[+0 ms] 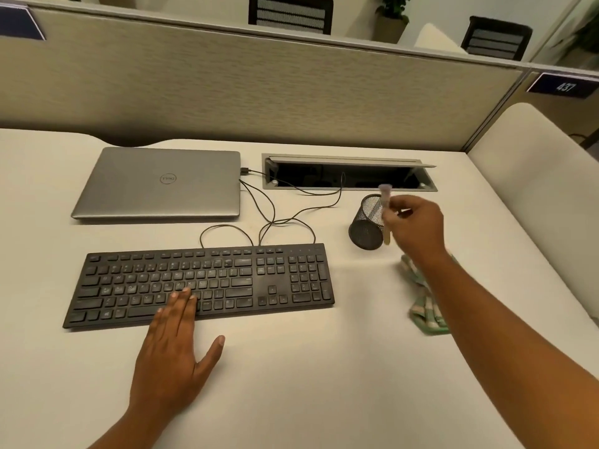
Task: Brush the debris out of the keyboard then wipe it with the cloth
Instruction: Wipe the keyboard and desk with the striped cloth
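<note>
Left hand [175, 348] lies flat, fingers straight and together on the lower middle keys of the keyboard [275, 280], thumb spread out onto the desk [308, 400] just in front of it. Reads as bracing the board, not typing.

Right hand [418, 228] is up off the desk, beyond the keyboard's right end, fingers pinching a thin brush [385, 205]. Brush is blurred; pale stick, lilac tip uppermost, roughly upright. It sits just beside the mesh cup [364, 233], which leans. Whether brush touches cup, I cannot tell.

Cloth [424, 315], green check, lies crumpled on the desk right of the keyboard, partly under my right forearm. Untouched.

Laptop [162, 183], lid down, sits behind the keyboard's left half; cables loop between the two.

Step in hand, as I judge it: fetching the brush. No brushing begun; wipe not started.

Next move calls for carrying the brush across to the keys, turning the bristle end down, and sweeping along the rows while the left hand holds the board steady. Left fingers will need shifting off the rows being swept.
</note>
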`<state>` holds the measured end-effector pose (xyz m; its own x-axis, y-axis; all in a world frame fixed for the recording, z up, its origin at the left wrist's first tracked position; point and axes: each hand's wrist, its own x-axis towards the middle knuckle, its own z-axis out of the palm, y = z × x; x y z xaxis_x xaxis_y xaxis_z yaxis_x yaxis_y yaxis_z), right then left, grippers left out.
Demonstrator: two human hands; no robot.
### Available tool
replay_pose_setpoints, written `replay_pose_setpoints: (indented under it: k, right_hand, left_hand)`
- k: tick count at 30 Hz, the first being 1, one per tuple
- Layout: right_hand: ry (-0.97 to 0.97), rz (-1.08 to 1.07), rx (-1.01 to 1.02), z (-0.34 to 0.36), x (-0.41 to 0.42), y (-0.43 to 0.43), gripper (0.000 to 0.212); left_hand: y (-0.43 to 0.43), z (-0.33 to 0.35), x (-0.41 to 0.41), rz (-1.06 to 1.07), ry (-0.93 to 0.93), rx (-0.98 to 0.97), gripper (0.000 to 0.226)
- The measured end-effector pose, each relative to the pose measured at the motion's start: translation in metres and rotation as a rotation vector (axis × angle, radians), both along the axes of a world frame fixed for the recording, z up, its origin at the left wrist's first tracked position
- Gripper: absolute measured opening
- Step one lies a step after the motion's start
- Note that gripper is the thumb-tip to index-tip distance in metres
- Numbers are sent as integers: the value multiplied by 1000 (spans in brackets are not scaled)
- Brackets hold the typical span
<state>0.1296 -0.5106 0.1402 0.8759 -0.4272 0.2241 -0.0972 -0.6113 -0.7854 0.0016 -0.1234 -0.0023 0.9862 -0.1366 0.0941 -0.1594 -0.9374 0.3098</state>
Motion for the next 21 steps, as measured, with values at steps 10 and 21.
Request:
replay_pose_setpoints:
  k: [10, 21]
  right_hand:
    - [64, -7, -100, 15, 60, -32, 17]
    - [395, 34, -322, -9, 66, -40, 33]
  left_hand:
    - [0, 4, 0, -5, 18, -7, 87]
    - [0, 7, 1, -4, 44, -4, 88]
